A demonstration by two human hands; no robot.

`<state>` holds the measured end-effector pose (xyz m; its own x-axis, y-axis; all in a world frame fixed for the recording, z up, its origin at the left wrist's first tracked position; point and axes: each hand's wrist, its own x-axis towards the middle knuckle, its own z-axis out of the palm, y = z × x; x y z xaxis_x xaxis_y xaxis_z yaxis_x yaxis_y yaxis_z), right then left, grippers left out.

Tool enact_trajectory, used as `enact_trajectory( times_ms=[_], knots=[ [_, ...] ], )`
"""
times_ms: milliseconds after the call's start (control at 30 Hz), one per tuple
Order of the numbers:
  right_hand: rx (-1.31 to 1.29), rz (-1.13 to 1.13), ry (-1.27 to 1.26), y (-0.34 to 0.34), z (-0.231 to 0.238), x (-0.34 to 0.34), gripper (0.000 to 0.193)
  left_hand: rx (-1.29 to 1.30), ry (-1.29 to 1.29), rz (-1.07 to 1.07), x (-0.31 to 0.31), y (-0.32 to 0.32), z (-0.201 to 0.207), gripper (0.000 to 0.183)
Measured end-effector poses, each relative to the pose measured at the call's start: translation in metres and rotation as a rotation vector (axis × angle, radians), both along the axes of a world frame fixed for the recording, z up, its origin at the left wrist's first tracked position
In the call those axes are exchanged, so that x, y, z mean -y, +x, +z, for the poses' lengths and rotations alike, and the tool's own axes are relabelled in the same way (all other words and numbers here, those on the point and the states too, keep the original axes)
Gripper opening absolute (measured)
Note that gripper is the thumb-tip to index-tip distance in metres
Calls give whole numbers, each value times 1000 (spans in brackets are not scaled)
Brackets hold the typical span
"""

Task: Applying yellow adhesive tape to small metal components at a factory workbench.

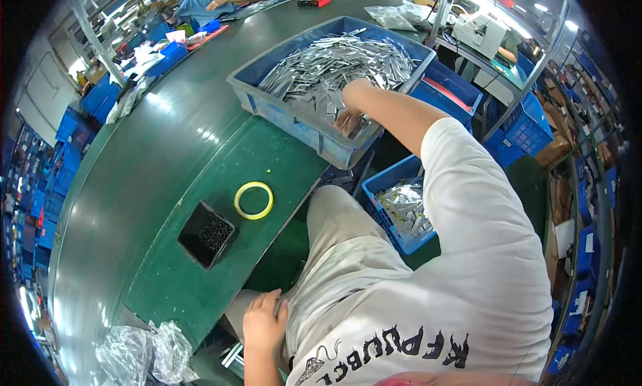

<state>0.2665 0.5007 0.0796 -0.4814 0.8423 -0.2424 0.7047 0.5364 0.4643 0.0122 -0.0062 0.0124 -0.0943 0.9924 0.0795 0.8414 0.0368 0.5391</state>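
Observation:
My right arm reaches across into a large blue bin (287,118) heaped with thin silvery metal strips (341,62). Down at the bin's near right corner, my right hand (349,115) points its fingers among the strips. Whether those fingers grip a piece is too blurred to make out. My left hand (265,320) rests by my thigh below the bench edge, fingers stretched and thumb apart, holding nothing. On the green bench (267,152) lie a roll of yellow tape (237,200) and a black open box (190,233) with small dark parts inside.
Beside my right leg stands a blue basket (386,233) of metal and yellowish pieces. Crumpled clear plastic bags (170,352) lie at the bench's near left end. Another blue bin (455,85) stands at right. A person in blue (204,8) sits across the conveyor (134,159).

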Motion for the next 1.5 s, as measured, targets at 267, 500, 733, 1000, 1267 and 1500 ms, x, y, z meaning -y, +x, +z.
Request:
enact_trajectory(
  times_ms=[267, 500, 733, 1000, 1267, 1500],
  knots=[
    [-603, -78, 376, 6, 69, 43, 37, -4, 14, -2, 6, -7, 7, 25],
    [-1324, 510, 510, -5, 142, 137, 11, 109, 79, 38, 8, -8, 14, 25],
    [-1077, 1145, -507, -87, 97, 291, 12, 533, 308, 47, 12, 5, 27, 61],
    [-1377, 862, -993, -149, -4, 323, 9, 871, 25, 80, 24, 15, 10, 13],
    [-1098, 596, -132, -164, -74, 251, 18, 1238, 128, 285, 14, 12, -9, 7],
    [-1153, 514, -356, -119, -82, 278, 11, 1337, 94, 226, 16, 3, -8, 9]
  ],
)
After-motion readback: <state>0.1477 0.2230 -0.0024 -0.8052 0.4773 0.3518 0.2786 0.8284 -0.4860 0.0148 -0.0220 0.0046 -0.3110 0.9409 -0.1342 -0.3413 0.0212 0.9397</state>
